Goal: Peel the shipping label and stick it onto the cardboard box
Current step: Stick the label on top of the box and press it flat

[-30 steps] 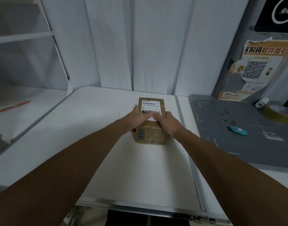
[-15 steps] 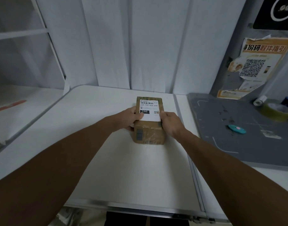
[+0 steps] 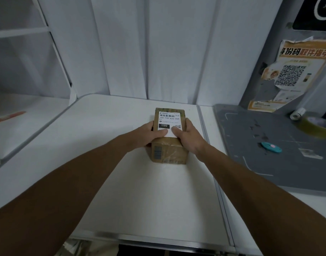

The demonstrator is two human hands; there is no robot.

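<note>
A small brown cardboard box (image 3: 169, 152) stands on the white table (image 3: 121, 182). A white shipping label (image 3: 169, 120) with a barcode and a black "150" patch lies flat on the box's top. My left hand (image 3: 151, 133) grips the box's left side, its thumb pressing the label's near left corner. My right hand (image 3: 189, 135) grips the right side, thumb pressing the label's near right corner. The label's near edge is partly hidden under both thumbs.
A grey cutting mat (image 3: 278, 148) lies to the right with a teal cutter (image 3: 271, 146), a roll of brown tape (image 3: 317, 126) and a small white roll (image 3: 297, 113). A poster with a QR code (image 3: 291, 74) hangs behind. White curtain at the back, shelves at the left.
Both thumbs have slid back along the label toward its near edge and come closer together. The box has stayed in place.
</note>
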